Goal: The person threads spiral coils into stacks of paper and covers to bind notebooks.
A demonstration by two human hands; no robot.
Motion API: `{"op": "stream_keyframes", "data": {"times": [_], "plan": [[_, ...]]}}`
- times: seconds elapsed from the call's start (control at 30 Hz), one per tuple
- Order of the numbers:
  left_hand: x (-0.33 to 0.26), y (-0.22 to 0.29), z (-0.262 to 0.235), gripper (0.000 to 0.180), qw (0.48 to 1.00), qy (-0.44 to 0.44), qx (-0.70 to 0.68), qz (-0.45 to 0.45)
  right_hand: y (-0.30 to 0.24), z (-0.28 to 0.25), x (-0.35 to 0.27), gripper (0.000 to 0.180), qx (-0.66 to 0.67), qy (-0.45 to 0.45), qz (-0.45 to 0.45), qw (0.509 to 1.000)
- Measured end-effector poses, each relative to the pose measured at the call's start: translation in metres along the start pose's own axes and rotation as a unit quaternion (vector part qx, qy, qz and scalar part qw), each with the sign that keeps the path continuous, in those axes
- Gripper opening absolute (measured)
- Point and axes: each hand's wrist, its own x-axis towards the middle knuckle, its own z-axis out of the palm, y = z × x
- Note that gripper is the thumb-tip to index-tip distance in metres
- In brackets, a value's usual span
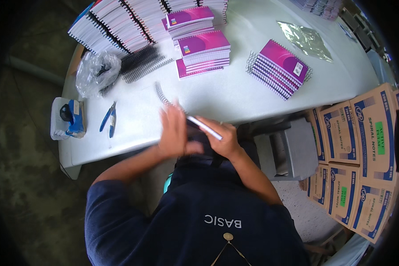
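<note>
My right hand (224, 138) grips a thin notebook (207, 127), seen almost edge-on, just off the table's near edge. From the notebook's far left end a loose spiral binding coil (160, 93) sticks out and curves over the table. Motion blurs my left hand (174, 129), which lies against or right beside the coil with its fingers stretched out and its thumb apart. The fingers hide where coil and notebook meet. Blue-handled cutting pliers (107, 119) rest on the table to the left.
Purple notebooks stand in a stack (205, 48) ahead, and a bound pile (281, 68) sits farther right. Loose black coils (142, 64) lie beside a clear plastic bag (97, 73). A blue tape dispenser (76, 119) is at the left edge. Cardboard boxes (341, 133) and a grey chair (292, 148) stand right.
</note>
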Motion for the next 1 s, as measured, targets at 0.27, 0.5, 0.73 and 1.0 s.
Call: {"op": "stream_keyframes", "data": {"times": [0.27, 0.5, 0.73, 1.0], "plan": [[0.060, 0.009, -0.015, 0.098, 0.999, 0.044, -0.024, -0.009, 0.003, -0.010, 0.004, 0.037, -0.017, -0.037, -0.035, 0.999], [0.086, 0.004, -0.024, 0.101, 0.975, 0.162, 0.084, 0.124, 0.004, -0.015, 0.010, 0.038, -0.019, -0.043, -0.009, 0.999], [0.060, 0.016, -0.011, 0.110, 0.955, 0.042, -0.049, 0.289, 0.011, -0.022, -0.003, 0.051, -0.046, -0.030, 0.052, 0.997], [0.058, 0.030, 0.015, 0.114, 0.939, 0.052, -0.168, 0.296, 0.008, -0.022, 0.001, 0.067, -0.007, -0.012, 0.048, 0.999]]}}
